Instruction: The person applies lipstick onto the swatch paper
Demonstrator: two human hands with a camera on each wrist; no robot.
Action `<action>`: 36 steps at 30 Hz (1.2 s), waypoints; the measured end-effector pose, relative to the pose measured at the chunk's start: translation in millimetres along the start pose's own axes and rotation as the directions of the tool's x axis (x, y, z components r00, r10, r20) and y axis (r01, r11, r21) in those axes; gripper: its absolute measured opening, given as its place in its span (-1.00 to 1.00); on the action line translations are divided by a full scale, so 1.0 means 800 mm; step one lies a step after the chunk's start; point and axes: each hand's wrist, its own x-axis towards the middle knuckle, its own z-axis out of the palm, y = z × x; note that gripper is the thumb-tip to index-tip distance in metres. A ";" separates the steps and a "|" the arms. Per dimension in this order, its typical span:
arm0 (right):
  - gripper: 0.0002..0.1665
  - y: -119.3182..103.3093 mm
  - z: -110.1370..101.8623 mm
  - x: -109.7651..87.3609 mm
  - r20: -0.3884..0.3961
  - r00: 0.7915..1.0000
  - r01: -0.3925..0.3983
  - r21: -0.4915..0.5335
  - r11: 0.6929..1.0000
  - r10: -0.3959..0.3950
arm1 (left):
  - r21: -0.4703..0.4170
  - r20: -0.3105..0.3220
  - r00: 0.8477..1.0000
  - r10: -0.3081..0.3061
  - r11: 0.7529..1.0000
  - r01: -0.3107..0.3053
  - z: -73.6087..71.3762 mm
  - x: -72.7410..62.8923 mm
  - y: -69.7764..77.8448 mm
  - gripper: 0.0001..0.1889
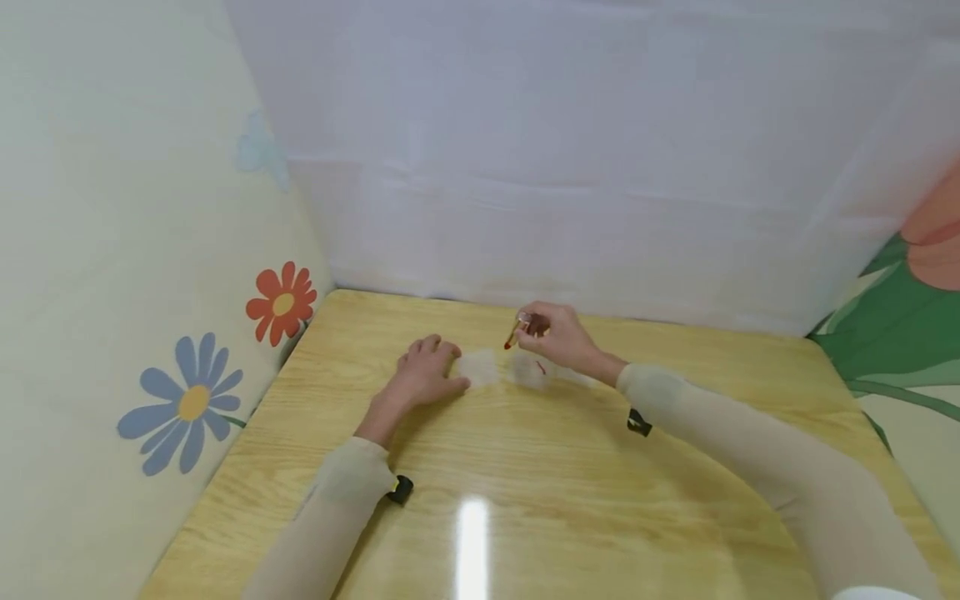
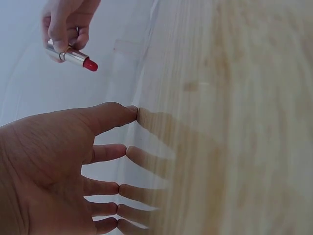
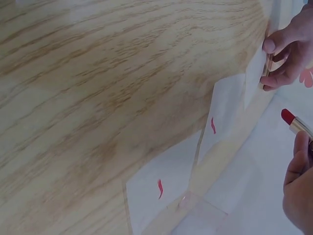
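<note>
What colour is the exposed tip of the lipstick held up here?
The lipstick tip is red, seen best in the left wrist view.

Seen from the head view, three sheets lie in a row near the 12 o'clock side of the surface [image 1: 450,450]: the left sheet [image 1: 477,367] at 9 o'clock of the middle sheet [image 1: 529,372], the right sheet [image 3: 161,188] at 3. The middle and right sheets each bear one mark. The left grip [image 1: 429,373] rests on the surface at 9 o'clock of the left sheet. Above the row is the right grip [image 1: 557,335], with the lipstick [image 2: 74,57] in it, tip towards 7 o'clock. A backdrop [image 1: 562,167] stands behind the surface, at 12.
</note>
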 end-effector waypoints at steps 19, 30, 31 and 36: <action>-0.90 0.012 0.046 0.020 0.036 0.998 -0.058 0.022 0.998 0.057 | 0.037 0.018 1.000 -0.017 0.999 0.016 -0.005 -0.003 0.010 -0.42; -0.86 0.012 0.062 0.030 0.083 0.996 -0.039 -0.001 0.999 0.039 | 0.053 0.010 1.000 -0.010 0.999 0.009 -0.007 -0.003 0.008 -0.43; -0.86 0.012 0.062 0.031 0.090 0.995 -0.044 -0.008 0.999 0.045 | 0.052 0.011 1.000 -0.010 0.999 0.010 -0.007 -0.003 0.008 -0.43; -0.86 0.013 0.064 0.029 0.123 0.989 -0.079 -0.039 0.996 0.083 | 0.057 0.011 1.000 -0.007 0.998 0.006 -0.005 -0.004 0.008 -0.43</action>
